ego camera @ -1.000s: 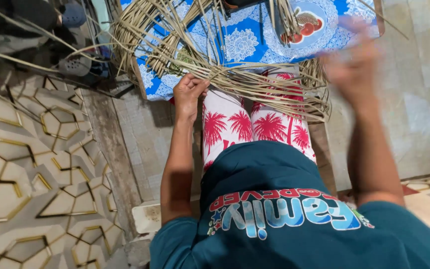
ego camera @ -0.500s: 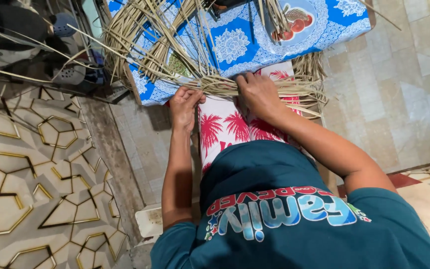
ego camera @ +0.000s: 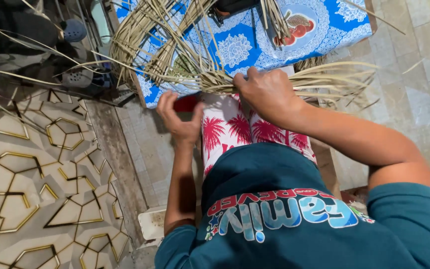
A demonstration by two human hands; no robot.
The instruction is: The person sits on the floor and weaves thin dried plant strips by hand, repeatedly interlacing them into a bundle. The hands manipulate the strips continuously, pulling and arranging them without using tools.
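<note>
Weaving step in hand: dried palm strips (ego camera: 294,82) gathered in a flat bundle across the lap, over the palm-print shorts (ego camera: 235,129), at the near edge of the desk under its blue floral cloth (ego camera: 255,45). Right hand (ego camera: 267,92) pressing down on the bundle, fingers curled and clamped on the strips. Left hand (ego camera: 180,117) just beside the bundle's left end, apart from it, fingers loosely spread, nothing held. More loose strips looped over the desk's left corner (ego camera: 140,40). Next move probably calls for a firm right-hand hold and a left-hand pinch on one strip end.
</note>
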